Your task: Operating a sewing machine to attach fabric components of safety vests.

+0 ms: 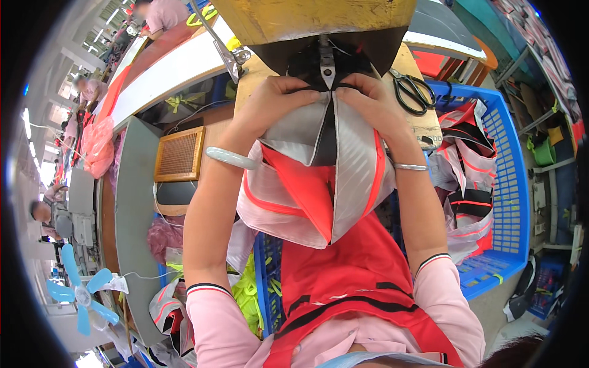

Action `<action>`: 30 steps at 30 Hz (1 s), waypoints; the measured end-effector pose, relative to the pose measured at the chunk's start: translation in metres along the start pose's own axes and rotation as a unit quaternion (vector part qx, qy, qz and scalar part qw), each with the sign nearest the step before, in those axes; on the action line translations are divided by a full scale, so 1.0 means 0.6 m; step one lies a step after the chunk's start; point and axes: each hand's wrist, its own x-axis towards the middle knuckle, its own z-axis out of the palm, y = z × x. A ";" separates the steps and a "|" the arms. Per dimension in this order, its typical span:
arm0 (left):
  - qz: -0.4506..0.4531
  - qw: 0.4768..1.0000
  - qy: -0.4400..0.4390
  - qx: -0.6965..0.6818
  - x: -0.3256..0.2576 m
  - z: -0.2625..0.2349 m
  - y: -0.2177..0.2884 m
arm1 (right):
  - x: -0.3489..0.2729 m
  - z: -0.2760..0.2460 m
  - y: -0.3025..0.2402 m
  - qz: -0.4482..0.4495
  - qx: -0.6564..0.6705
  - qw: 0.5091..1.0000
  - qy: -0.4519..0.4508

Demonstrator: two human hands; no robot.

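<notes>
My left hand (274,103) and my right hand (370,102) grip a half-sewn fabric piece (357,168) by its upper edge, one on each side. The piece is silver-grey with red panels, red stripes and a black strip down the middle, and it hangs over my lap. Both thumbs press on the cloth near the centre, close together, just below a metal machine part (327,67). My other fingers curl behind the cloth and are partly hidden. Black-handled scissors (412,93) lie on the wooden tabletop (423,127) beside my right hand.
A worn yellow board (331,23) overhangs the machine part. To the right stands a blue plastic basket (512,165) with similar pieces inside. Bright yellow-green cloth (246,297) lies below my left arm. A blue fan (81,294) is at far left; co-workers sit beyond.
</notes>
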 end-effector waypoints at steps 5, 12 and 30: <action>-0.007 0.999 0.032 -0.004 0.004 -0.003 -0.012 | -0.023 -0.020 -0.014 -0.011 0.044 0.998 0.042; 0.162 0.951 -0.141 0.225 -0.066 0.036 -0.032 | -0.193 0.022 -0.060 -0.256 -0.318 0.882 -0.234; 0.097 0.945 0.102 0.294 -0.487 0.103 -0.211 | -0.313 0.016 0.008 -0.160 -0.417 0.869 -0.214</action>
